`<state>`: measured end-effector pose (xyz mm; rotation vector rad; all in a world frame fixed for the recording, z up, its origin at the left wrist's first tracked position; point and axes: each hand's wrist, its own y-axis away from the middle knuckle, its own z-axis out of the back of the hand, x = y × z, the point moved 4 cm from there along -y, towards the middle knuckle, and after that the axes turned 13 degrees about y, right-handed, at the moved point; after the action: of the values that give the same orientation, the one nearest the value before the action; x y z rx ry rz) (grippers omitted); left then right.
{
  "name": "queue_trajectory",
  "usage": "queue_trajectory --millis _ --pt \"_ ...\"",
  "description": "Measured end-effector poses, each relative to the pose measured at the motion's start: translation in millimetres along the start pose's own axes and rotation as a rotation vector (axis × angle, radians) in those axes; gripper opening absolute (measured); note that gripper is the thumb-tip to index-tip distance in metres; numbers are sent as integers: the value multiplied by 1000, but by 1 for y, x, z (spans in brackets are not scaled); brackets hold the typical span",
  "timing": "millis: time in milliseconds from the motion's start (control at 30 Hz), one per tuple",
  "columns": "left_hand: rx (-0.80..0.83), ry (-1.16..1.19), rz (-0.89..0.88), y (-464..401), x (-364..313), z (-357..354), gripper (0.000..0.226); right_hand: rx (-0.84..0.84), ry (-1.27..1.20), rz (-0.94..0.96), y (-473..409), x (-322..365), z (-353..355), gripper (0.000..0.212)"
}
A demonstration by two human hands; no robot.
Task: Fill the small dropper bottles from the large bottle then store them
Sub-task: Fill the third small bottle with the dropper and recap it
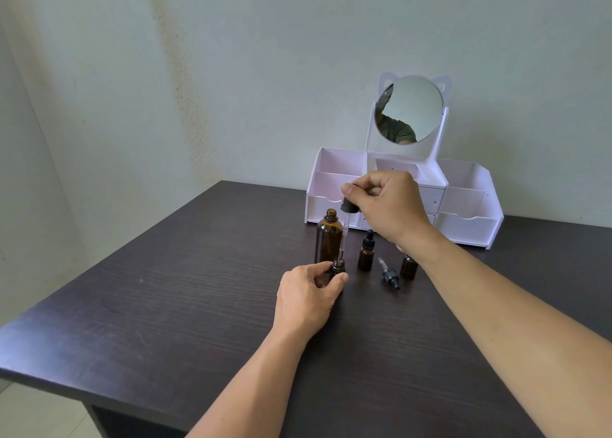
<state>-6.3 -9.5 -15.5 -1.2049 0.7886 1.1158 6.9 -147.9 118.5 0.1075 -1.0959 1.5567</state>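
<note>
A large amber bottle (328,237) stands uncapped on the dark table (165,305). Just in front of it, my left hand (306,300) grips a small open amber bottle (338,267). My right hand (385,205) pinches the black bulb of a long dropper (344,229), holding it upright with its glass tip in the small bottle's mouth. A capped small dropper bottle (366,251) stands to the right. A loose small dropper (389,273) lies on the table. Another small bottle (409,267) stands partly hidden behind my right forearm.
A white organizer (467,205) with open compartments, small drawers and a round cat-ear mirror (410,108) stands against the wall behind the bottles. The table's left edge (109,255) runs diagonally, with floor below at the lower left.
</note>
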Motion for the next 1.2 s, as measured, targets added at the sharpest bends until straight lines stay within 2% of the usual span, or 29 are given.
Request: queue_trajectory --millis 833,1100,1200 --pt "4 -11 -5 -1 1 0 48 60 -35 -6 0 4 3 9" --pt "1 6 -13 0 1 0 44 -2 -126 -27 -14 14 14 9" --pt "4 4 -13 -1 2 -1 42 -84 -174 -16 -24 22 21 12"
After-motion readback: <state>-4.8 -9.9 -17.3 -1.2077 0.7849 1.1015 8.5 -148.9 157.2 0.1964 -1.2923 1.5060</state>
